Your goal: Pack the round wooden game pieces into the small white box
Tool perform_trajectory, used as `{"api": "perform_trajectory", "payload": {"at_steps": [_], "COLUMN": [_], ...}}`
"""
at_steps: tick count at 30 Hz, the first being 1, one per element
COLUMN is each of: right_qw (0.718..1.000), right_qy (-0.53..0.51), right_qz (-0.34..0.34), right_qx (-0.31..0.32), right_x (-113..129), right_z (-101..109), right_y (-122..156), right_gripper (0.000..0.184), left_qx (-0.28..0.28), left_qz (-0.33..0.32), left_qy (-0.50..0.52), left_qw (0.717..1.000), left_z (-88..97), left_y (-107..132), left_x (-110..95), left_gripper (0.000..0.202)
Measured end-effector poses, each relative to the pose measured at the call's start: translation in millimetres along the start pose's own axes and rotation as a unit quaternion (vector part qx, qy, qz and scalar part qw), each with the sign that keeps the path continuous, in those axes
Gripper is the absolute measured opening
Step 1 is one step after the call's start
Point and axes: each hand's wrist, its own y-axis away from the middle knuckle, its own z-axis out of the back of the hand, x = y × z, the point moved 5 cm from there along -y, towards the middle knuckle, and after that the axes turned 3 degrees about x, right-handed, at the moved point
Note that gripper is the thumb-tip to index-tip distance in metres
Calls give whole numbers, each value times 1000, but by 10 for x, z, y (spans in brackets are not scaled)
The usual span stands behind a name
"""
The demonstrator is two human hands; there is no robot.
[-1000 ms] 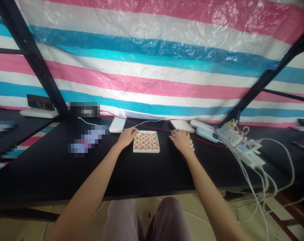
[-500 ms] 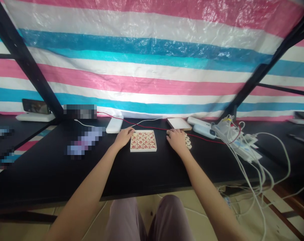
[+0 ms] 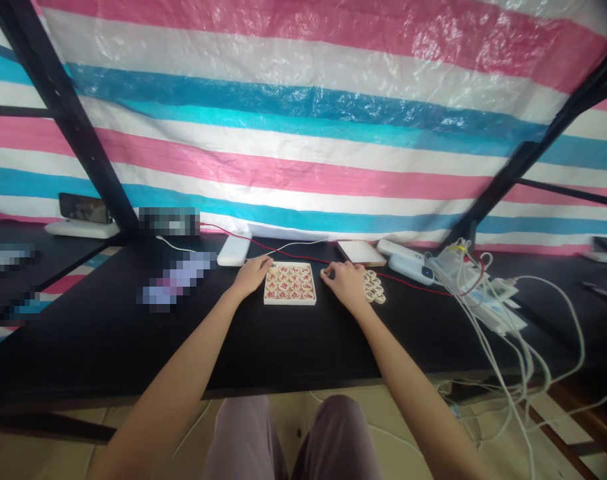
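Observation:
A shallow wooden tray (image 3: 289, 301) holds several round chess pieces with red characters and lies on the black table (image 3: 108, 333). My left hand (image 3: 252, 275) rests curled against the tray's left edge and grips it. My right hand (image 3: 344, 283) is just right of the tray, its fingers pinched on a round pale chess piece (image 3: 325, 272). A loose heap of similar pieces (image 3: 373, 287) lies right behind that hand.
A white power bank (image 3: 234, 251) and a flat wooden lid (image 3: 361, 252) lie at the back. White chargers and tangled cables (image 3: 483, 300) fill the right side. A red wire (image 3: 293, 255) crosses behind the tray. Black frame posts (image 3: 68, 113) lean on both sides.
My right hand has moved left from the heap of loose pieces toward the tray, now with one piece pinched in its fingers. My left hand stays at the tray's edge.

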Motion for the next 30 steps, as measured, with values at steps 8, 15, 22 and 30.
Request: {"api": "perform_trajectory", "payload": {"at_steps": [8, 15, 22, 30], "right_qw": [988, 981, 985, 977], "right_qy": [-150, -129, -83, -64], "right_qz": [45, 138, 147, 204], "right_qx": [-11, 37, 41, 18], "right_x": [516, 1067, 1128, 1165], "right_z": [108, -12, -57, -17], "right_y": [-82, -138, -124, -62], "right_gripper": [27, 27, 20, 15], "left_qx": [-1, -4, -7, -7], "left_qz": [-14, -14, -14, -8], "left_qy": [22, 37, 45, 46], "left_qw": [1000, 999, 999, 999], "left_z": [8, -20, -10, -35], "left_y": [17, -14, 7, -9], "left_x": [-16, 27, 15, 48], "left_gripper": [37, 31, 34, 30]}}
